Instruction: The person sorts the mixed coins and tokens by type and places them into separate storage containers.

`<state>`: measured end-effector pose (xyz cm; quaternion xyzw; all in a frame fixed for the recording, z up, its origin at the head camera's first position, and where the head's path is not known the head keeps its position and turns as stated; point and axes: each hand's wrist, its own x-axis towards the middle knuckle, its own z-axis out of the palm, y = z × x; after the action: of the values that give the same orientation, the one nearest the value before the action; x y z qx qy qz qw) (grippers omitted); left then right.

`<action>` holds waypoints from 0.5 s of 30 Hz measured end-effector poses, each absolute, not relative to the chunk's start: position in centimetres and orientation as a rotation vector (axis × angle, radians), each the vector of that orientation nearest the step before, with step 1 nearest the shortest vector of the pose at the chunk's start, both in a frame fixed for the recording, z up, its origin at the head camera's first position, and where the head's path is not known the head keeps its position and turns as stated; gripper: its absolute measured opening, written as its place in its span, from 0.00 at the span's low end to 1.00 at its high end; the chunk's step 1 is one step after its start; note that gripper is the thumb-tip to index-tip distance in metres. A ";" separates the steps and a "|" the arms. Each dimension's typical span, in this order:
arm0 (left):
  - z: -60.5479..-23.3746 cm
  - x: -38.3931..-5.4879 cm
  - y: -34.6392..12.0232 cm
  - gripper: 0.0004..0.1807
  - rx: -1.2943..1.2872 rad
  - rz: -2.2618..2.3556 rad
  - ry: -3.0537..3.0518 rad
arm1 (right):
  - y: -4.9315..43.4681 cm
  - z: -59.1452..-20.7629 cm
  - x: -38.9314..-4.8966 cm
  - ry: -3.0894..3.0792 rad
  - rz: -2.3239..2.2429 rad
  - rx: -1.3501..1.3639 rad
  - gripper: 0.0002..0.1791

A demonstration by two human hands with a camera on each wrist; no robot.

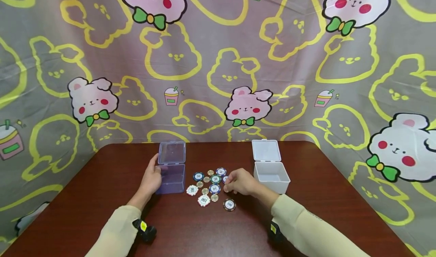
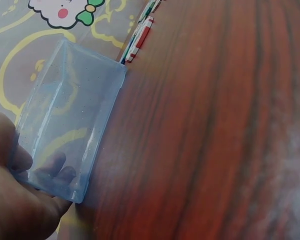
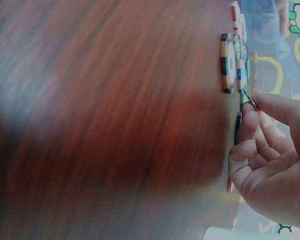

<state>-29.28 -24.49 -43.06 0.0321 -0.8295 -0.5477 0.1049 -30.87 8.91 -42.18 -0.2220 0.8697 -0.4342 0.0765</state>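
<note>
My left hand [image 1: 151,179] grips the left side of a translucent blue box [image 1: 174,187], its thumb over the rim. The box's lid [image 1: 172,153] stands open at the back, and some fingers show through the wall [image 2: 85,115] in the left wrist view. Between thumb and fingertip, my right hand [image 1: 242,182] pinches a small thin coin [image 3: 249,98], seen edge-on in the right wrist view. Several poker chips [image 1: 204,200] and several gold-coloured coins [image 1: 214,198] lie flat between the box and that hand. A dark-edged chip [image 1: 229,204] lies nearest me.
A white box [image 1: 271,173] with its lid raised stands to the right, beside my right forearm. The brown table [image 1: 211,234] reaches back to a patterned cloth [image 1: 204,60], which also hangs along both sides.
</note>
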 end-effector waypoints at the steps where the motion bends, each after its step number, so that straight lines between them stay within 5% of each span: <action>1: -43.0 -29.2 -24.5 0.30 0.093 -1.612 -2.445 | 8.8 -42.1 -30.9 2.587 -1.330 -0.668 0.07; 15: -42.9 -29.1 -24.3 0.31 0.109 -1.582 -2.456 | 5.5 -40.8 -30.8 2.451 -1.523 -0.557 0.04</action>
<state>-29.11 -24.29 -42.93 0.0369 -0.8352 -0.5378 0.1087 -30.80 5.49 -40.83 -0.1885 0.8298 -0.5154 0.1011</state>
